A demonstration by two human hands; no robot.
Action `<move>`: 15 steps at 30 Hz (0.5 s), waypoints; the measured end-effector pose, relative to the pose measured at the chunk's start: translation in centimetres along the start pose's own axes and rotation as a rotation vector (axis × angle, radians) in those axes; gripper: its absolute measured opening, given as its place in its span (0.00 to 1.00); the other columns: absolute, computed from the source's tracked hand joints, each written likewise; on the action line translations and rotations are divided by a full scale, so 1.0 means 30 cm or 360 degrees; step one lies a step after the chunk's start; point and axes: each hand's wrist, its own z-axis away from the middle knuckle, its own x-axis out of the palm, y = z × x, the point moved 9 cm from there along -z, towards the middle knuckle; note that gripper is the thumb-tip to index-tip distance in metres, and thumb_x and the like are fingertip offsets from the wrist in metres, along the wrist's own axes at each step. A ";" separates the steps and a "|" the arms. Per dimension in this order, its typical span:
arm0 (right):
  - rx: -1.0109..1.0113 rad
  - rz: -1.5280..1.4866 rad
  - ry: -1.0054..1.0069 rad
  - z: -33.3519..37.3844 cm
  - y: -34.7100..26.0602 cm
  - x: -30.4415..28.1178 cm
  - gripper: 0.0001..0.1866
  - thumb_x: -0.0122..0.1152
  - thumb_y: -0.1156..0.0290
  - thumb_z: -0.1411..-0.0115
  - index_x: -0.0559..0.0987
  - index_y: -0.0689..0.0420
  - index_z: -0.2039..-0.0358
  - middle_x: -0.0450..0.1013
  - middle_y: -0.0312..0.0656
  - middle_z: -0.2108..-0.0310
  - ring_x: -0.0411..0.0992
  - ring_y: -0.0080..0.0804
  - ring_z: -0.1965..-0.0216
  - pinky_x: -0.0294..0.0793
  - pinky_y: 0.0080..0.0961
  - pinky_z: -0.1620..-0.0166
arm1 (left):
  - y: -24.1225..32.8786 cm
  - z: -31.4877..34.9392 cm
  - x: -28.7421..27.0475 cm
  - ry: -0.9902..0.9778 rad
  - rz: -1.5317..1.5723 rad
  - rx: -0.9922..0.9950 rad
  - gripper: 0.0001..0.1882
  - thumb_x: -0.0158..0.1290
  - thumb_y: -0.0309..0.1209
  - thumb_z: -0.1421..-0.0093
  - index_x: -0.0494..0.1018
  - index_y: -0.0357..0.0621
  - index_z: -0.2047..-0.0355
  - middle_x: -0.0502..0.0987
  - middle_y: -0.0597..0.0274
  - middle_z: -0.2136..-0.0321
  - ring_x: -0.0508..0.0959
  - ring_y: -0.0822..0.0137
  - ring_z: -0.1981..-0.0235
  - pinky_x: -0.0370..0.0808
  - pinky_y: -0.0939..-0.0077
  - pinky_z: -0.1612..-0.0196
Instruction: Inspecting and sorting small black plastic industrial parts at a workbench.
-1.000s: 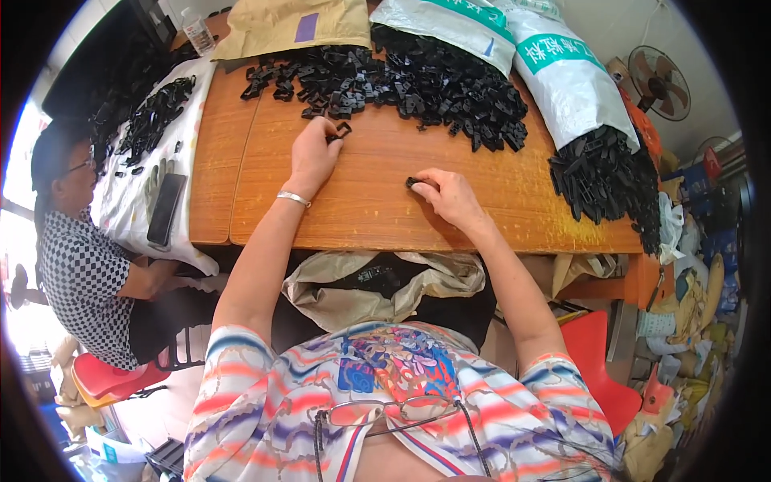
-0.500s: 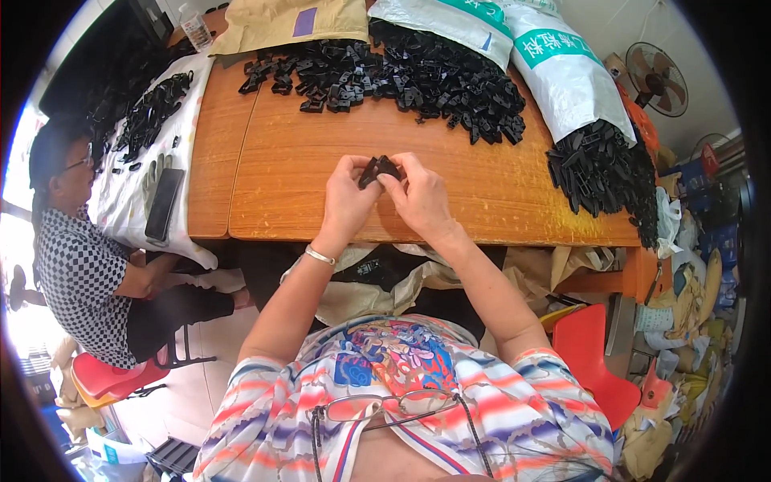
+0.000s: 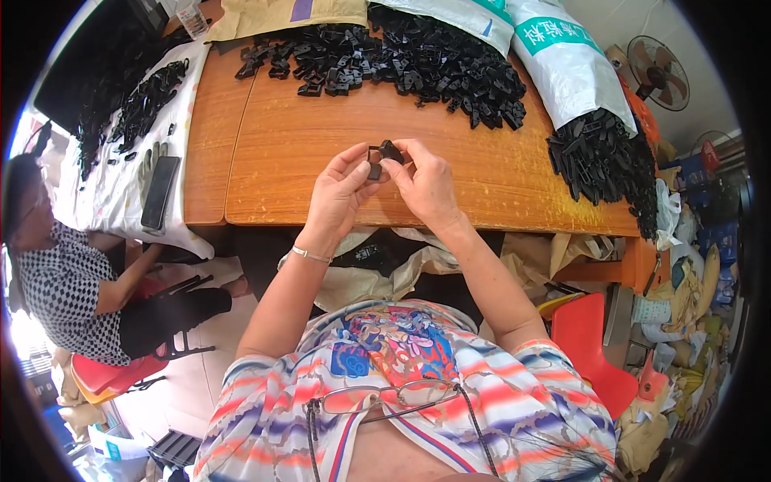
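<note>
Above the table's near edge my hands are close together. My left hand is closed, thumb and fingers pinching a small black plastic part with a squarish, frame-like shape. My right hand is closed on a darker black plastic piece right beside it. The two pieces touch or nearly touch; whether they are joined I cannot tell. Beyond my hands, a heap of small black plastic parts spreads over the far side of the wooden table.
A white sack spills long black pieces at the right. Brown and white sacks lie at the back. On the left, a white cloth carries black parts, a glove and a phone; a person sits there. A red chair stands at right.
The black pieces have turned and come slightly apart, so a frame-like outline shows between my hands. My hands sit slightly higher in the picture. The seated person has shifted left.
</note>
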 end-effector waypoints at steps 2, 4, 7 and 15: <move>-0.0034 -0.0109 -0.0040 -0.001 -0.017 0.009 0.12 0.64 0.72 0.44 0.77 0.62 0.60 0.77 0.48 0.71 0.76 0.36 0.75 0.73 0.30 0.71 | -0.023 -0.006 -0.008 -0.0034 0.0219 -0.0031 0.13 0.51 0.23 0.36 0.70 0.38 0.51 0.76 0.58 0.57 0.79 0.68 0.60 0.80 0.80 0.59; -0.0068 -0.0083 -0.0090 0.007 -0.020 0.021 0.13 0.64 0.74 0.44 0.77 0.63 0.58 0.77 0.46 0.70 0.75 0.31 0.75 0.72 0.26 0.71 | -0.033 -0.011 -0.024 -0.0061 0.0258 -0.0051 0.11 0.51 0.22 0.36 0.70 0.38 0.53 0.76 0.59 0.58 0.79 0.69 0.59 0.80 0.80 0.58; -0.0120 -0.0047 -0.0143 0.012 -0.030 0.024 0.13 0.63 0.77 0.43 0.77 0.65 0.57 0.76 0.44 0.68 0.73 0.27 0.76 0.71 0.21 0.72 | -0.044 -0.007 -0.038 -0.0056 0.0278 -0.0088 0.07 0.53 0.21 0.38 0.70 0.40 0.60 0.76 0.61 0.61 0.78 0.70 0.61 0.80 0.80 0.56; 0.0014 -0.0235 -0.0083 0.041 -0.003 0.015 0.14 0.65 0.77 0.46 0.76 0.64 0.59 0.76 0.46 0.68 0.74 0.33 0.75 0.73 0.27 0.70 | -0.052 0.009 -0.060 -0.0012 0.0043 -0.0084 0.05 0.55 0.22 0.39 0.71 0.40 0.62 0.76 0.62 0.61 0.78 0.70 0.62 0.81 0.78 0.57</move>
